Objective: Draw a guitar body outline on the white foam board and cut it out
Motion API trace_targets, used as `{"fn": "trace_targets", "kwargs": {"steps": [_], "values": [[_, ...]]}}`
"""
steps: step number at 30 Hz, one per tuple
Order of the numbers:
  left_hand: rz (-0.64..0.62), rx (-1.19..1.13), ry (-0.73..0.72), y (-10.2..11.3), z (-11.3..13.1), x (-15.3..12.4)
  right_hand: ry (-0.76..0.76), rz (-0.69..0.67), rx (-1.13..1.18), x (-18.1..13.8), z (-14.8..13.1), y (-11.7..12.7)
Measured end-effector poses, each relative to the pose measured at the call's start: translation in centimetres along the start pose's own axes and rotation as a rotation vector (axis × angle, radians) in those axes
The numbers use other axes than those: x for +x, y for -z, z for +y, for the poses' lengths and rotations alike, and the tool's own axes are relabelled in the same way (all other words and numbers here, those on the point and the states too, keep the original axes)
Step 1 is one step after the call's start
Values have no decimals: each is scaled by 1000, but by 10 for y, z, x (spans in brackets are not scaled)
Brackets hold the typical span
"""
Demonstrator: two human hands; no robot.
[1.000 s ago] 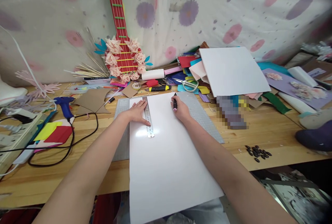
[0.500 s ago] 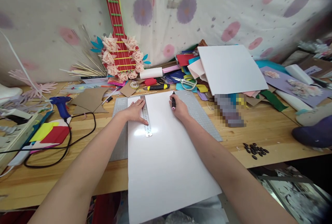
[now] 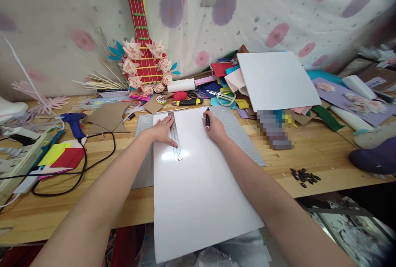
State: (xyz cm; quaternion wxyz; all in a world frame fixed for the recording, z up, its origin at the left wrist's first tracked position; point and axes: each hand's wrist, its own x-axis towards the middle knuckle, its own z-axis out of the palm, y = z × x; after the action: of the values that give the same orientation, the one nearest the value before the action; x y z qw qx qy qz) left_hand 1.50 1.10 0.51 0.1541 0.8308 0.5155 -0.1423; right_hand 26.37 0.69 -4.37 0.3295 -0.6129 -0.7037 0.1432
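Observation:
A large white board (image 3: 198, 201) lies over a grey cutting mat (image 3: 243, 141) and juts past the table's front edge. My left hand (image 3: 162, 130) rests flat with fingers spread on the board's left side, pressing on a metal ruler (image 3: 177, 147) that runs lengthwise. Thumb and fingertips touch the ruler; its far part is partly covered. In my right hand (image 3: 217, 128) a dark marker (image 3: 207, 120) is gripped like a pen, its tip at the board's far right edge. Whether the tip touches the surface is too small to tell.
Behind the board lie a yellow-black utility knife (image 3: 188, 102) and scissors (image 3: 225, 98). A blue glue gun (image 3: 73, 125) with a black cable sits left. A second white board (image 3: 278, 79) rests on coloured scraps. Small black beads (image 3: 305, 176) lie near the right front edge.
The camera view has shifted slightly. Both hands keep almost the same place on the board, the left on the ruler and the right around the marker.

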Motion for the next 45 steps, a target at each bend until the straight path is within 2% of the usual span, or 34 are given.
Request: {"fn": "trace_targets", "kwargs": {"steps": [6,12,24,45], "values": [[-14,59,22,4,2,3,5,9,20,0,1,-1],[-18,3,32,4,4,0,-28,6,34,0,0,-1],[-25,-38,47,6,7,-1,7,0,22,0,0,0],[1,-37,2,0,0,3,-28,6,98,-1,-1,0]]}}
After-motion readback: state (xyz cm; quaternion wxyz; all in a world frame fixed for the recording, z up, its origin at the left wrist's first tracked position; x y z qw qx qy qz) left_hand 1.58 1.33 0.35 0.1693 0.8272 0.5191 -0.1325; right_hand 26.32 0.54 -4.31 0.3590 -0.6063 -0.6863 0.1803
